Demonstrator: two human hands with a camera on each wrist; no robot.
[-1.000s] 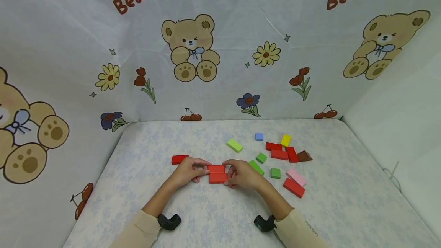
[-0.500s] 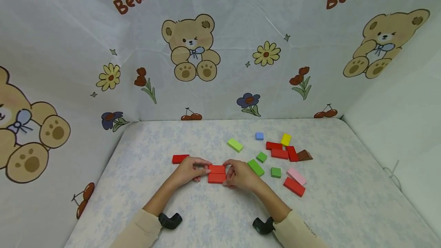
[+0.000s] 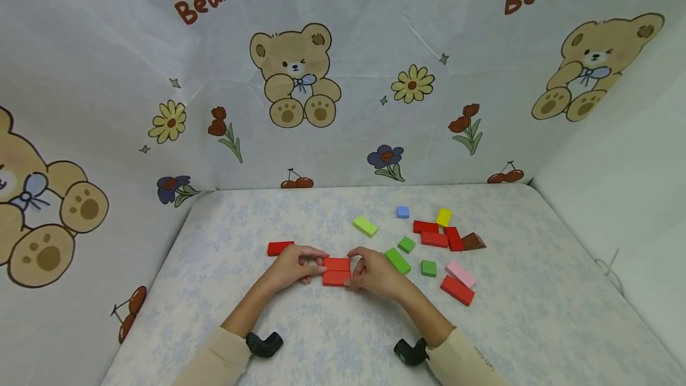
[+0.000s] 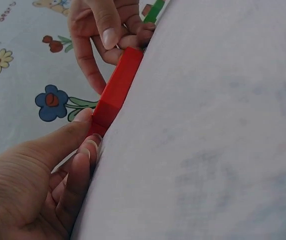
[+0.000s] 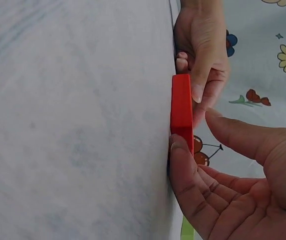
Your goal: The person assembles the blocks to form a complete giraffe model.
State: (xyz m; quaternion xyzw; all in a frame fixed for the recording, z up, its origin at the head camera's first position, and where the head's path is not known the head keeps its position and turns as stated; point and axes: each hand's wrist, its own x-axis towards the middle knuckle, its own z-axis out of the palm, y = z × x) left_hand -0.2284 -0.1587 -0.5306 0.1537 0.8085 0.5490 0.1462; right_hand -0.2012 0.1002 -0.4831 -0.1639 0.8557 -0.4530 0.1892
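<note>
Two red blocks lie long side to long side on the table in the head view, the far red block [image 3: 337,264] and the near red block [image 3: 336,279], their ends nearly in line. My left hand [image 3: 293,264] holds their left end, with thumb and fingertips right at it in the left wrist view. At the right end my right hand [image 3: 377,273] curls its fingers round the blocks. In the right wrist view, one bent finger [image 5: 178,155] meets the end of a red block [image 5: 181,102], while the thumb [image 5: 232,130] stands off to the side.
Another red block [image 3: 279,248] lies behind the left hand. Right of the hands are scattered green blocks [image 3: 398,260], a lime block [image 3: 365,226], a blue block [image 3: 403,212], a yellow block [image 3: 443,217], a pink block [image 3: 461,274], a brown wedge [image 3: 473,242] and several red blocks.
The near red block has slid slightly left, into line with the far one, and my right thumb has moved left with it. My left hand has stayed almost still.
</note>
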